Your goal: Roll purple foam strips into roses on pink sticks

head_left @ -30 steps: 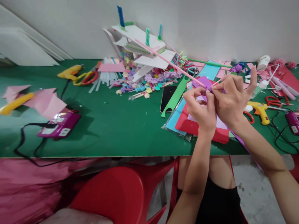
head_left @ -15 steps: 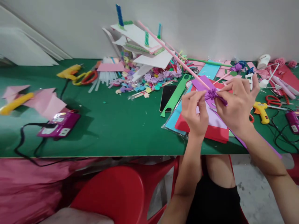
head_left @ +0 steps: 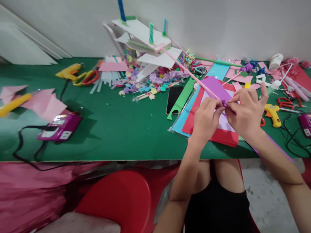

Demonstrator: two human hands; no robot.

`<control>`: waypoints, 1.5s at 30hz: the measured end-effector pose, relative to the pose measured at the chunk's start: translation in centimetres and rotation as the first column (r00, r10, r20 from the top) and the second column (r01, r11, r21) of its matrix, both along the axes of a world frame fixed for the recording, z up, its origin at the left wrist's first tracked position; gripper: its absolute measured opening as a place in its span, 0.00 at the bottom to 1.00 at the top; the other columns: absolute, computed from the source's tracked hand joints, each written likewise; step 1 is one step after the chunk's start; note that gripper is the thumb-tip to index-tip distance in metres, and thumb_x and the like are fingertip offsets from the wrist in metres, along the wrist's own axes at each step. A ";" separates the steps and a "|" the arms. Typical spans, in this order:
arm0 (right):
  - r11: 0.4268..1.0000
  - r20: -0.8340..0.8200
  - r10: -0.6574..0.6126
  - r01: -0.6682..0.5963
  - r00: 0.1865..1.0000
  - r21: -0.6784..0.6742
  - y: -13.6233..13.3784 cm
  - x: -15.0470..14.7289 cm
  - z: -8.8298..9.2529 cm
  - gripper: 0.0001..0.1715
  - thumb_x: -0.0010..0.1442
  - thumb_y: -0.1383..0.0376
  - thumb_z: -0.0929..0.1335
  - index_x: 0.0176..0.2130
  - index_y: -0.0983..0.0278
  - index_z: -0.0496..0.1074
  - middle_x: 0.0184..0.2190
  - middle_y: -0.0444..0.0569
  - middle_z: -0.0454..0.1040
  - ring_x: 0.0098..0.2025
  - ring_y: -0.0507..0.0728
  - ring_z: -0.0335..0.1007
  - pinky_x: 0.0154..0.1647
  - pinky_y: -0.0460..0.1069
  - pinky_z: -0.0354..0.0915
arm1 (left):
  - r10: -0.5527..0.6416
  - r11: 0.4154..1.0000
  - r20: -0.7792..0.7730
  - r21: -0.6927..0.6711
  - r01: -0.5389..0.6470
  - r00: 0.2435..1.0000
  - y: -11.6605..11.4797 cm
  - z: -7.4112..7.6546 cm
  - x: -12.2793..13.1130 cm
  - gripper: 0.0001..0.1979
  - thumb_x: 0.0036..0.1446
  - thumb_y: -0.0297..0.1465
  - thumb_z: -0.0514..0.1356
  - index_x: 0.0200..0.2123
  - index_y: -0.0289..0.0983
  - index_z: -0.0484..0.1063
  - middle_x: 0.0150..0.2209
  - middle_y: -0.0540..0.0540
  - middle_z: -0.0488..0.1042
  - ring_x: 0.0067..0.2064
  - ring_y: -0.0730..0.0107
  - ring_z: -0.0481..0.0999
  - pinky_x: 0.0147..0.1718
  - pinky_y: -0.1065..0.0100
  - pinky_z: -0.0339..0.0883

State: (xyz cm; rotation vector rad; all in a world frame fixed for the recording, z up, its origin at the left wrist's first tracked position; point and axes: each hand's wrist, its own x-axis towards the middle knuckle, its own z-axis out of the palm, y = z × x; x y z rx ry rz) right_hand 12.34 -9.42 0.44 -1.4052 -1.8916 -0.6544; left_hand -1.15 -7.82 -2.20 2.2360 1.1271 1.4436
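Note:
Over the paper stack, my left hand [head_left: 207, 113] is closed in a pinch at a small purple flower [head_left: 224, 102] on the end of a long pink stick [head_left: 186, 70]. My right hand [head_left: 246, 110] pinches the same flower from the other side, where a dark purple strip shows below its fingers. The stick slants up and left from the fingers. Most of the flower is hidden between my fingertips. Beneath the hands lie a purple sheet [head_left: 217, 86], a red sheet [head_left: 194, 111] and a blue pack [head_left: 181, 121].
A black phone [head_left: 173, 99] and a green strip [head_left: 182, 97] lie left of the stack. Yellow glue guns [head_left: 273, 114] and purple power strips [head_left: 60, 127] with cords are on both sides. A white tiered model [head_left: 143, 34] stands behind colourful foam pieces [head_left: 155, 77].
My left hand has moved right and its fingers now meet the right hand's at the flower, covering more of it. The far end of the pink stick has dropped lower and to the right.

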 end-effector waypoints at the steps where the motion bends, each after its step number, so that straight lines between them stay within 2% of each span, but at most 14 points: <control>1: 1.000 -0.016 0.011 -0.011 1.000 -0.009 0.0 0.0 0.0 0.14 0.58 0.65 0.65 0.21 0.58 0.69 0.29 0.43 0.72 0.41 0.58 0.69 0.63 0.69 0.49 | 0.021 0.999 -0.014 0.031 -0.021 1.000 0.0 -0.2 0.1 0.07 0.66 0.33 0.52 0.35 0.40 0.66 0.34 0.48 0.73 0.37 0.70 0.72 0.34 0.68 0.68; 5: 0.993 -0.160 0.089 -0.101 0.983 -0.068 -0.1 0.0 0.3 0.15 0.58 0.65 0.65 0.21 0.59 0.71 0.29 0.44 0.71 0.41 0.58 0.69 0.63 0.68 0.49 | 0.055 0.987 0.075 0.146 -0.066 0.996 0.0 -0.9 0.7 0.08 0.67 0.33 0.49 0.35 0.40 0.64 0.33 0.47 0.73 0.38 0.70 0.73 0.36 0.68 0.68; 8: 0.969 -0.307 0.165 -0.213 0.937 -0.129 -0.3 0.0 0.9 0.14 0.57 0.65 0.66 0.20 0.60 0.72 0.29 0.43 0.71 0.40 0.58 0.70 0.62 0.68 0.50 | 0.014 0.989 0.170 0.143 -0.039 0.985 -0.2 -0.9 0.8 0.07 0.66 0.32 0.52 0.33 0.40 0.64 0.31 0.49 0.72 0.35 0.72 0.73 0.33 0.70 0.68; 12: 0.914 -0.458 0.242 -0.359 0.855 -0.189 -0.4 0.1 1.5 0.13 0.54 0.67 0.70 0.19 0.59 0.73 0.28 0.43 0.71 0.39 0.57 0.70 0.59 0.67 0.54 | -0.092 0.995 0.286 0.066 0.076 0.954 -0.3 -0.7 0.3 0.10 0.64 0.34 0.55 0.30 0.38 0.65 0.28 0.50 0.72 0.30 0.75 0.72 0.30 0.72 0.67; 14: 0.894 -0.517 0.268 -0.409 0.813 -0.180 -0.2 0.3 1.7 0.11 0.52 0.68 0.71 0.20 0.59 0.74 0.28 0.44 0.70 0.38 0.58 0.70 0.55 0.67 0.58 | -0.133 0.988 0.396 -0.015 0.152 0.909 -0.2 -0.7 0.0 0.11 0.64 0.37 0.56 0.30 0.38 0.66 0.28 0.51 0.72 0.26 0.79 0.71 0.26 0.74 0.66; 17: 0.883 -0.562 0.281 -0.439 0.778 -0.165 0.0 1.0 2.0 0.09 0.50 0.68 0.73 0.21 0.58 0.75 0.27 0.44 0.70 0.37 0.58 0.69 0.49 0.64 0.63 | -0.131 0.965 0.553 -0.119 0.234 0.823 -0.1 -0.7 -0.5 0.13 0.63 0.41 0.56 0.31 0.38 0.65 0.31 0.50 0.73 0.22 0.82 0.69 0.21 0.76 0.65; 19: 0.887 -0.575 0.283 -0.437 0.768 -0.148 0.0 1.5 2.1 0.08 0.50 0.67 0.74 0.21 0.58 0.76 0.27 0.44 0.70 0.36 0.57 0.69 0.45 0.62 0.65 | -0.112 0.956 0.582 -0.157 0.247 0.806 -0.1 -0.7 -0.8 0.13 0.63 0.41 0.57 0.33 0.38 0.65 0.32 0.49 0.74 0.24 0.81 0.72 0.20 0.77 0.64; 24: 0.894 -0.583 0.277 -0.427 0.764 -0.134 -0.2 1.9 2.2 0.08 0.50 0.66 0.74 0.22 0.57 0.76 0.26 0.44 0.70 0.36 0.57 0.69 0.41 0.59 0.65 | -0.161 0.957 0.470 -0.141 0.254 0.868 -0.2 -0.6 -0.9 0.13 0.64 0.41 0.54 0.42 0.39 0.71 0.37 0.46 0.75 0.32 0.76 0.75 0.23 0.75 0.66; 27: 0.896 -0.566 0.282 -0.424 0.775 -0.134 -0.2 1.6 1.9 0.08 0.50 0.64 0.75 0.21 0.57 0.76 0.27 0.44 0.69 0.36 0.58 0.69 0.45 0.62 0.64 | -0.144 0.977 0.360 -0.098 0.190 0.922 -0.5 -0.3 -0.6 0.18 0.66 0.42 0.50 0.38 0.39 0.75 0.33 0.46 0.74 0.34 0.74 0.74 0.30 0.70 0.69; 30: 0.904 -0.566 0.257 -0.402 0.783 -0.147 -0.2 1.3 1.7 0.07 0.50 0.63 0.75 0.22 0.56 0.76 0.28 0.43 0.70 0.38 0.59 0.69 0.52 0.66 0.61 | -0.105 0.989 0.316 -0.065 0.132 0.943 -0.8 0.3 -0.5 0.19 0.66 0.43 0.50 0.35 0.38 0.75 0.28 0.48 0.71 0.31 0.74 0.71 0.30 0.70 0.66; 34: 0.903 -0.564 0.247 -0.398 0.788 -0.161 -0.3 1.2 1.6 0.07 0.51 0.63 0.74 0.22 0.55 0.76 0.28 0.43 0.70 0.39 0.59 0.69 0.58 0.71 0.53 | -0.028 0.997 0.255 -0.068 0.046 0.967 -1.2 0.9 -0.6 0.09 0.61 0.36 0.59 0.33 0.37 0.74 0.27 0.51 0.68 0.27 0.77 0.66 0.25 0.72 0.61; 37: 0.897 -0.543 0.261 -0.409 0.798 -0.171 -0.3 1.2 1.5 0.06 0.51 0.64 0.74 0.23 0.55 0.77 0.29 0.43 0.71 0.40 0.60 0.69 0.57 0.70 0.54 | -0.014 0.998 0.241 -0.055 0.028 0.970 -1.3 0.9 -0.6 0.04 0.60 0.30 0.60 0.32 0.37 0.72 0.27 0.52 0.68 0.26 0.78 0.65 0.25 0.73 0.61; 40: 0.893 -0.518 0.287 -0.421 0.806 -0.160 -0.4 1.2 1.6 0.05 0.51 0.63 0.74 0.24 0.56 0.77 0.29 0.44 0.71 0.41 0.60 0.69 0.54 0.68 0.57 | -0.024 0.999 0.201 -0.023 0.029 0.979 -1.0 0.8 -0.7 0.05 0.60 0.28 0.59 0.30 0.38 0.69 0.28 0.52 0.69 0.28 0.76 0.67 0.26 0.73 0.62; 45: 0.872 -0.510 0.341 -0.468 0.790 -0.141 -0.8 1.4 1.7 0.06 0.52 0.64 0.73 0.24 0.55 0.77 0.28 0.43 0.71 0.39 0.58 0.70 0.50 0.64 0.61 | -0.036 0.991 -0.021 0.128 0.038 0.999 -0.5 0.7 -1.4 0.06 0.64 0.30 0.54 0.33 0.39 0.67 0.32 0.46 0.71 0.36 0.68 0.71 0.33 0.68 0.67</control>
